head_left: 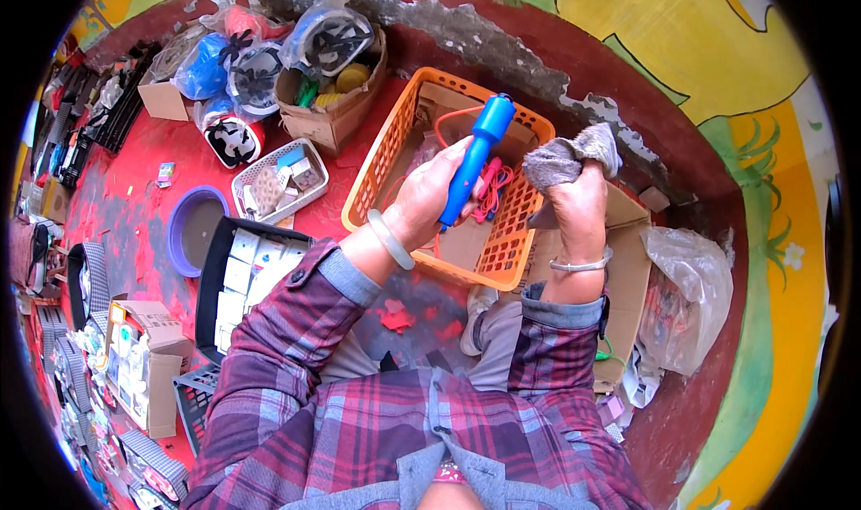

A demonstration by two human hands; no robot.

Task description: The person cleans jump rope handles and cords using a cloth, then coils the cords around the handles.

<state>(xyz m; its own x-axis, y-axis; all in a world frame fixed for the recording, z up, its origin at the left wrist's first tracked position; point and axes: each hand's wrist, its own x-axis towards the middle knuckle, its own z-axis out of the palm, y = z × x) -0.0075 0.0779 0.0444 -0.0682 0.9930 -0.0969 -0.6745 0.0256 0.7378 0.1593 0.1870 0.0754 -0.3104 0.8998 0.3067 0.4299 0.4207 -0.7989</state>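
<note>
Grasps a blue cylindrical tool (475,156) in the left hand (430,190), fingers wrapped around its middle, slanted with the thick end up and to the right and the narrow dark tip down and to the left. Holds the tool over the orange basket (507,254). Clenches a bunched grey cloth (574,156) in the right hand (578,203), raised near the basket's right rim and apart from the tool. Wears a pale bangle (392,239) on each wrist and a plaid shirt (377,429).

Has pinkish-red cords (491,190) bundled inside the basket, partly hidden behind the tool. Sits before the red floor (134,187), with a white tray (289,210) of small items, a purple basin (175,236) and a black bin (212,281) of white boxes to the left. Has an open cardboard box (628,281) and a clear plastic bag (691,286) to the right.
</note>
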